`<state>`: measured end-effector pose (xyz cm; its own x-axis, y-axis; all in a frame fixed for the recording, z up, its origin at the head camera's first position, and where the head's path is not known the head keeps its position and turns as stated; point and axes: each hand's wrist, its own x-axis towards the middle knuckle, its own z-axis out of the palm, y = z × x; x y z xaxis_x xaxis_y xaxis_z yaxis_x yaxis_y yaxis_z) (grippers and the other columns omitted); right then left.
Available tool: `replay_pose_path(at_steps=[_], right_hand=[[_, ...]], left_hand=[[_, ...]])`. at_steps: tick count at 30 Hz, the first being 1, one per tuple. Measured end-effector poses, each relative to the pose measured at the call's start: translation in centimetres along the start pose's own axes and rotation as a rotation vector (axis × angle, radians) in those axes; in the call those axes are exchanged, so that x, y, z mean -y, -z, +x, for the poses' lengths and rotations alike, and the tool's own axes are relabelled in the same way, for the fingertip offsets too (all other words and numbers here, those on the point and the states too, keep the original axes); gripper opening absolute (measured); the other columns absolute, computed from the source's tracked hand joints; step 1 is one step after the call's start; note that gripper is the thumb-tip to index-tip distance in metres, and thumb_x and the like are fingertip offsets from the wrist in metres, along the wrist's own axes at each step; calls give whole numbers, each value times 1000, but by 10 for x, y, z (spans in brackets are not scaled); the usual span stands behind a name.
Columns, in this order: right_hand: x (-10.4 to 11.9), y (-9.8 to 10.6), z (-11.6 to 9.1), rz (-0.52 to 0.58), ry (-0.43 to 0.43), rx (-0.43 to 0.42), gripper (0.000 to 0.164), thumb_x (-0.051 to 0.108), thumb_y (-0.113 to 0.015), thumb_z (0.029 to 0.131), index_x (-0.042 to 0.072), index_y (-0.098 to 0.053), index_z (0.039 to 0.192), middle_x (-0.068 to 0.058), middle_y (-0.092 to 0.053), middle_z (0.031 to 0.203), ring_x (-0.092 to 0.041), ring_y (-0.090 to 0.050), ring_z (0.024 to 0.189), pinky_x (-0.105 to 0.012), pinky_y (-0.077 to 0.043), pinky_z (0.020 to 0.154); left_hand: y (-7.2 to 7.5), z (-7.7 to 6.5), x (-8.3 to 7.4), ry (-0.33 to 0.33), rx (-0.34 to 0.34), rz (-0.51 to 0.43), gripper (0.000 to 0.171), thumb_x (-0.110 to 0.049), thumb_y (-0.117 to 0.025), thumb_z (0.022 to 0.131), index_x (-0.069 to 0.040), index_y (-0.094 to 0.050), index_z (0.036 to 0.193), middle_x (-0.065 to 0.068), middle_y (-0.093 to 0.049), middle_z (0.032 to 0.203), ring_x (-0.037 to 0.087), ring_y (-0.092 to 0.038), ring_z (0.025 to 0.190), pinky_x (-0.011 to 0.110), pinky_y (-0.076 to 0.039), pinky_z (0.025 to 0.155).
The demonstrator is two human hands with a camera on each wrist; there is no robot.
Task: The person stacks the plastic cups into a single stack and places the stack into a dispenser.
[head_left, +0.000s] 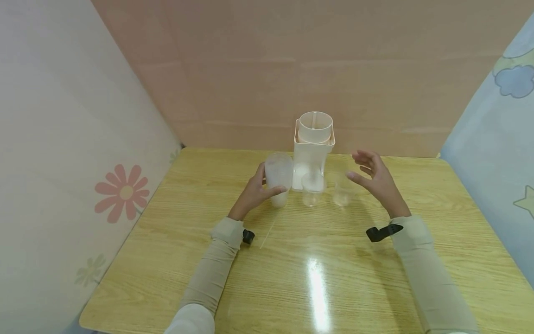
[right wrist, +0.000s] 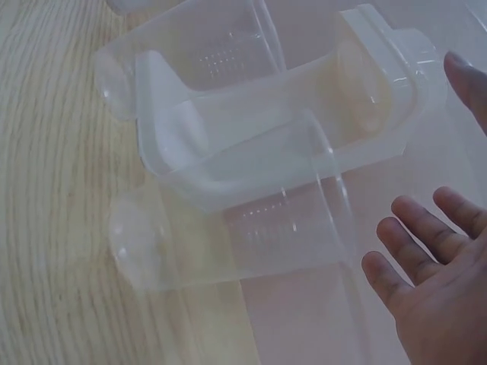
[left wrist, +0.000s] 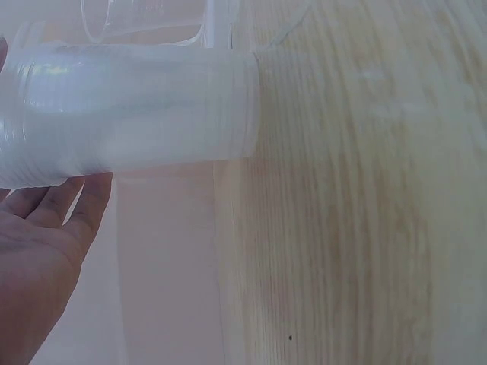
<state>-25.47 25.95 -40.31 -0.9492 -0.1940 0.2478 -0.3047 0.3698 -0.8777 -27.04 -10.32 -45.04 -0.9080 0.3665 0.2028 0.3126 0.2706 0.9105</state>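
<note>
My left hand grips a nested stack of clear plastic cups, fingers and thumb around its upper part. In the left wrist view the stack is upright at the table, though whether its base touches is unclear. To its right stand two single clear plastic cups, the middle cup and the right cup. My right hand hovers beside the right cup with fingers spread, holding nothing. Seen from the right wrist, a gap separates that hand from the near cup.
Behind the cups stands a white cup dispenser with a round tube on top, close to the back wall. A thin pale stick or line shows on the wooden table. Patterned panels flank both sides.
</note>
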Motion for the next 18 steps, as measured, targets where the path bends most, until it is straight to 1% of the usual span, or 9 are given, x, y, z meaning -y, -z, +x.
replay_pose_path(at_steps=[3, 8, 12, 18], right_hand=[[-5, -1, -1, -7, -11, 11, 76, 18, -71, 95, 15, -27, 156, -13, -39, 153, -28, -36, 140, -43, -29, 115], [-14, -2, -5, -3, -42, 43, 85, 17, -73, 94, 20, -19, 159, -12, -34, 157, -30, -31, 144, -50, -26, 116], [-19, -5, -8, 13, -69, 73, 90, 14, -74, 93, 17, -14, 160, -15, -31, 158, -32, -28, 146, -53, -24, 116], [-27, -7, -9, 18, -90, 85, 92, 12, -73, 93, 16, -12, 161, -15, -28, 160, -33, -26, 147, -55, -23, 117]], left_hand=[[0, 0, 1, -3, -3, 5, 91, -44, -78, 86, -23, -23, 156, 9, -48, 143, 31, -54, 125, 51, -51, 94], [0, 0, -1, -3, -7, -7, 90, -44, -78, 86, -23, -25, 155, 8, -49, 141, 30, -54, 124, 51, -51, 94], [0, 0, -2, 5, -6, -13, 88, -42, -79, 86, -23, -26, 154, 8, -49, 140, 30, -54, 123, 51, -52, 93], [-1, 0, -2, -13, -2, -7, 90, -45, -79, 86, -22, -26, 154, 8, -50, 140, 29, -55, 123, 49, -52, 94]])
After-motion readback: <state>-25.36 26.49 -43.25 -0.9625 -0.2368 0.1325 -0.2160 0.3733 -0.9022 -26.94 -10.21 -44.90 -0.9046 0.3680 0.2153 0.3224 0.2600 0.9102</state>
